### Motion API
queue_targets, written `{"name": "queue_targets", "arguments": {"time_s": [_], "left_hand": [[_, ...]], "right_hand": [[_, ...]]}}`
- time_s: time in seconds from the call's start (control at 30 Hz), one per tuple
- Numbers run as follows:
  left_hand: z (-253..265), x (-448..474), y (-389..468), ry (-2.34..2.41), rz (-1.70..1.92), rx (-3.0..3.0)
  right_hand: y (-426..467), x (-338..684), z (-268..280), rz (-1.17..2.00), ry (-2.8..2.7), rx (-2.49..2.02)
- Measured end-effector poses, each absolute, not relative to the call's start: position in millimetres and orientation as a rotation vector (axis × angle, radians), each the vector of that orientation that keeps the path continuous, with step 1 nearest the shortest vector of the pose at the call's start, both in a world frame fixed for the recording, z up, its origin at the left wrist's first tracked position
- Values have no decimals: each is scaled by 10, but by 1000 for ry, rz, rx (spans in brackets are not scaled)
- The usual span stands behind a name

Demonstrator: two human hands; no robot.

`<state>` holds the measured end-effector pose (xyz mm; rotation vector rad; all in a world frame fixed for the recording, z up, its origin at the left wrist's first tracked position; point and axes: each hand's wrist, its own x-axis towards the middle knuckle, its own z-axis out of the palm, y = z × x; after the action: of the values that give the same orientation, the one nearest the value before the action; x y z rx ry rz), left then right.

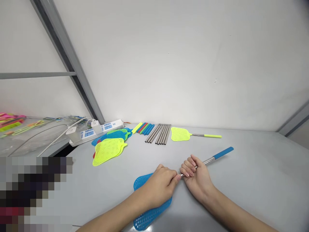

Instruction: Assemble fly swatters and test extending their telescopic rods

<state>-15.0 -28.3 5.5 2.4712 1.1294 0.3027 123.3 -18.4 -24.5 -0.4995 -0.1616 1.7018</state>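
Observation:
Both hands grip one blue fly swatter (pixel 152 215) held low over the front of the table. My left hand (pixel 162 183) is closed at the neck, where the blue mesh head meets the metal rod, and hides that joint. Palm up, my right hand (pixel 196 175) has its fingers wrapped around the metal rod (pixel 209 160) just beside the left. The rod's blue handle (pixel 224 152) sticks out to the upper right. Farther back lies a whole yellow fly swatter (pixel 180 134), its handle pointing right.
Loose mesh heads (pixel 107 151) in yellow, blue and green are piled at the left. Several coloured handles (pixel 145 128) and several metal rods (pixel 159 134) lie along the wall. A white power strip (pixel 106 127) with plugs stands at the left edge. Pixelated blocks cover the lower left.

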Motion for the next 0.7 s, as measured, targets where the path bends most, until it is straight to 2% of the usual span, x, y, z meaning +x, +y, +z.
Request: {"name": "queue_targets", "arguments": {"time_s": [0.7], "left_hand": [[16, -225, -225, 1161, 413, 2560]], "right_hand": [[-92, 1344, -174, 1625, 80, -549]]}}
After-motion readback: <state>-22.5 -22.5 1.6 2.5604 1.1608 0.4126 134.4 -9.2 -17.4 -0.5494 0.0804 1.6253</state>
